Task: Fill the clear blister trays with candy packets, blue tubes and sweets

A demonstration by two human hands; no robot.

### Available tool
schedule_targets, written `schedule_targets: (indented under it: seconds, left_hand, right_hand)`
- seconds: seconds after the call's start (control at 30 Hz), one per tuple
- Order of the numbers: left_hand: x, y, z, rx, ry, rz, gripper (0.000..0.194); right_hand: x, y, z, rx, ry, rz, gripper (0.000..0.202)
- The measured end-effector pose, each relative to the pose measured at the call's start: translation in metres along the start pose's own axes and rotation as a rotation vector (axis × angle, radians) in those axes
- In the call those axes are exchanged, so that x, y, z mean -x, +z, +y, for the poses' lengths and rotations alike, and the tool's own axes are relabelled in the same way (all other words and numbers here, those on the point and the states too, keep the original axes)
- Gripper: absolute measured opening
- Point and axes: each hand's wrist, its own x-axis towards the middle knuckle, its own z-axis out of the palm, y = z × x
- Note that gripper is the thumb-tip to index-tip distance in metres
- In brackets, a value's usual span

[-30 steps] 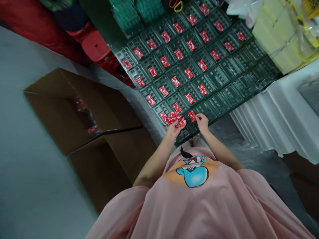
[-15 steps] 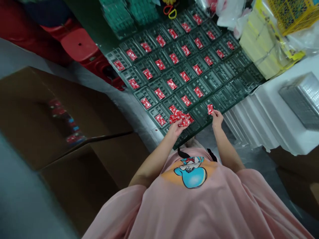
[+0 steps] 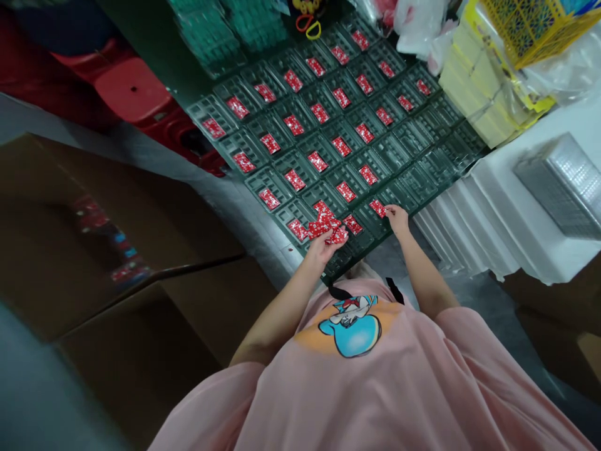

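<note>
My left hand (image 3: 323, 246) is closed on a loose bunch of red-and-white packets (image 3: 328, 229), held over the near trays. In the fingertips of my right hand (image 3: 398, 218) is the corner of a single red-and-white packet (image 3: 377, 208). That packet lies at a clear plastic tray (image 3: 399, 191) in the near row; whether it touches the tray I cannot tell. Rows of such trays cover the dark green table. Many hold one packet each, like the packet (image 3: 353, 224) between my hands. Trays toward the right edge (image 3: 429, 172) show no packet.
Stacked clear trays (image 3: 206, 37) and scissors (image 3: 310, 26) are at the far side. On the right stand a pale yellow stack (image 3: 474, 94), a yellow basket (image 3: 526, 31) and white foam sheets (image 3: 502, 219). Cardboard boxes (image 3: 197, 219) and a red stool (image 3: 131, 88) are on the left.
My right hand has moved left and brought its packet down to a near-row tray. My left hand has shifted slightly left with the bunch, uncovering a packet in a tray. The view has shifted slightly.
</note>
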Motion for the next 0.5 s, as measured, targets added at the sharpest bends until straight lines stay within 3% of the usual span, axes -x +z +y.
schedule_targets:
  seconds: [0.17, 0.3, 0.5]
  left_hand:
    - [-0.003, 0.004, -0.005, -0.060, -0.032, -0.053, 0.035]
    - [-0.006, 0.006, -0.009, -0.161, -0.057, -0.086, 0.035]
    - [-0.016, 0.019, -0.013, -0.329, -0.109, -0.157, 0.033]
  right_hand:
    - [0.006, 0.000, -0.011, 0.187, -0.099, -0.010, 0.025]
    - [0.013, 0.004, -0.029, 0.118, -0.156, -0.001, 0.028]
    - [0.031, 0.024, -0.075, -0.188, -0.297, -0.359, 0.030]
